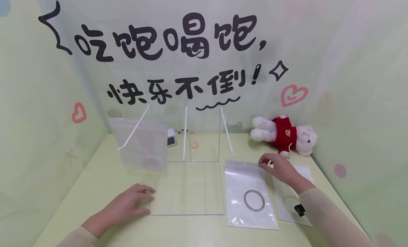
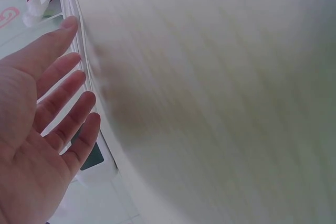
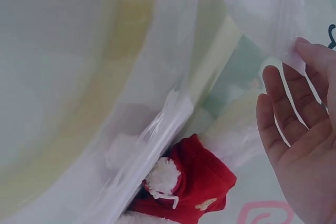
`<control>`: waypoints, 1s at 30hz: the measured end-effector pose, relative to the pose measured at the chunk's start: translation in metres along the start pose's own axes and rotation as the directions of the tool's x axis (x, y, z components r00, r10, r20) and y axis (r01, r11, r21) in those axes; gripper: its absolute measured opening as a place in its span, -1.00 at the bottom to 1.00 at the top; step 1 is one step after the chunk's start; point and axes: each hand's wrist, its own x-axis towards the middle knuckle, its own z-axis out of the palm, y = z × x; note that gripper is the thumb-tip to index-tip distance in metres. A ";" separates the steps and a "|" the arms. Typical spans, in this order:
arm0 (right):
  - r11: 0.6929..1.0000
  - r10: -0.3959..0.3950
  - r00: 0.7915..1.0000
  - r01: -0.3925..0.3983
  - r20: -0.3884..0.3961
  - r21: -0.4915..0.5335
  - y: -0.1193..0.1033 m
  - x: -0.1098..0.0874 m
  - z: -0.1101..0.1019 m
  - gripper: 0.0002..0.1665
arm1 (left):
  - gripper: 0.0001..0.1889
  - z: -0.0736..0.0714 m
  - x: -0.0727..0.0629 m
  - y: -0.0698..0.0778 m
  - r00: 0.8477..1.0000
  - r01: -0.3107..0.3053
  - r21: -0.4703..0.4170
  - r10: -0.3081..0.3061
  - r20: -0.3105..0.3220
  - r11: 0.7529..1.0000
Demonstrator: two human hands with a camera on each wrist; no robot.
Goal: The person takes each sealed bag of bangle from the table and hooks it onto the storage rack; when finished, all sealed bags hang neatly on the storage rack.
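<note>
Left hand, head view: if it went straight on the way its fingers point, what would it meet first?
The left hand would most likely meet the white wire rack first, at its base's left side; they may be touching, but depth is unclear.

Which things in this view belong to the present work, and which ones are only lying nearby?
Likely part of the work:
white wire rack, left hand at its base
bag with grey ring, pinched by the right hand
bag with yellow ring
bag hanging on the rack

Probably just lying about:
plush toy in red
small white device
small orange ring
</note>
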 end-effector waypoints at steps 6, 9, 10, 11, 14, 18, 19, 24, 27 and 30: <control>0.999 -0.019 0.999 0.018 -0.046 -0.032 -0.012 -0.006 -0.003 -0.87 | -0.61 0.002 -0.001 0.000 1.000 0.014 0.005 -0.014 0.011 1.000; 0.998 -0.042 0.996 0.038 -0.084 -0.043 -0.019 -0.008 -0.006 -0.85 | -0.61 0.002 -0.001 0.000 1.000 0.008 0.005 -0.008 0.007 1.000; 0.998 -0.050 0.994 0.046 -0.096 -0.043 -0.022 -0.009 -0.007 -0.85 | -0.61 0.003 0.000 0.000 1.000 0.005 0.006 -0.005 0.003 1.000; 0.998 -0.056 0.993 0.051 -0.108 -0.046 -0.024 -0.010 -0.008 -0.85 | -0.61 0.003 0.000 0.000 1.000 0.002 0.007 -0.002 0.000 1.000; 0.996 -0.075 0.987 0.067 -0.142 -0.058 -0.032 -0.012 -0.011 -0.82 | -0.62 0.002 0.000 -0.001 1.000 -0.002 0.003 0.002 -0.001 1.000; 0.992 -0.114 0.977 0.102 -0.182 -0.073 -0.044 -0.015 -0.016 -0.78 | -0.62 0.001 0.000 -0.001 1.000 0.002 0.001 -0.002 0.004 1.000; 0.991 -0.127 0.973 0.114 -0.192 -0.077 -0.046 -0.015 -0.017 -0.77 | -0.62 0.001 0.000 -0.001 1.000 0.006 -0.001 -0.006 0.006 1.000; 0.981 -0.176 0.955 0.151 -0.239 -0.119 -0.057 -0.017 -0.023 -0.75 | -0.61 0.002 0.000 -0.001 1.000 0.008 -0.002 -0.008 0.004 1.000; 0.978 -0.194 0.946 0.165 -0.260 -0.132 -0.065 -0.017 -0.029 -0.73 | -0.61 0.002 0.001 -0.001 1.000 0.000 -0.001 0.000 -0.005 1.000; 0.973 -0.216 0.937 0.184 -0.276 -0.137 -0.073 -0.017 -0.034 -0.72 | -0.61 0.002 0.001 -0.001 1.000 -0.004 0.005 0.004 -0.007 1.000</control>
